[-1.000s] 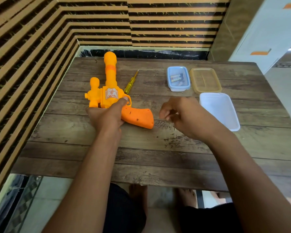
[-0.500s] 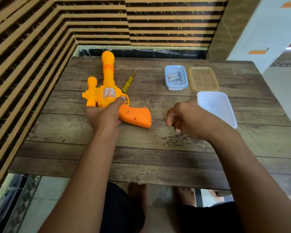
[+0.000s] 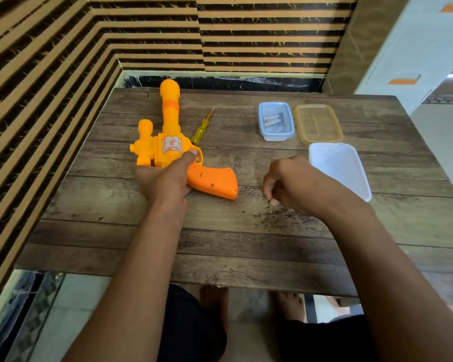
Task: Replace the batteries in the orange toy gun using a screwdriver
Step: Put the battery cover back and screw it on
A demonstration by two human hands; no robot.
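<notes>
The orange toy gun (image 3: 171, 142) lies flat on the wooden table (image 3: 246, 244), barrel pointing away from me and its darker orange grip (image 3: 215, 182) pointing right. My left hand (image 3: 165, 180) grips the gun where body and grip meet, thumb lying along the trigger guard. A yellow screwdriver (image 3: 202, 125) rests on the table just right of the barrel, touched by neither hand. My right hand (image 3: 293, 186) hovers right of the grip with fingers curled down toward the table; nothing shows in it. Batteries (image 3: 272, 119) lie in a small blue-rimmed box (image 3: 261, 126).
A tan translucent lid (image 3: 317, 124) lies beside the blue box, and a white plastic tub (image 3: 338, 168) sits in front of it near my right hand. Striped walls close off the left and far sides. My bare feet show below the table's near edge.
My right hand has drawn back to the right, away from the gun's grip, and lowered toward the table with its fingers curling under. The left hand and gun stay put.
</notes>
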